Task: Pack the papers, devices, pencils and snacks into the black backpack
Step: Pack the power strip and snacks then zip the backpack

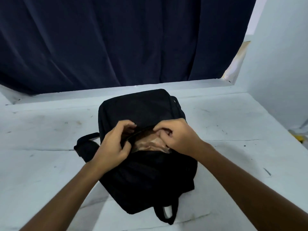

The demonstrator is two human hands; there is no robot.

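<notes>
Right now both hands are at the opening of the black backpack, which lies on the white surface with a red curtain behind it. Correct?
Not quite: the curtain is dark navy blue, not red, as the head view shows. The rest holds: left hand and right hand are at the opening of the black backpack, which lies on the white surface.

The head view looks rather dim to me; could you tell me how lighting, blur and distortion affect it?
Head view: light is dim, flat and bluish; the black backpack loses nearly all fabric detail; the clear plastic packet in its opening shows faint sheen; the left hand and right hand look slightly soft; wide-angle distortion bends the white ledge.
</notes>
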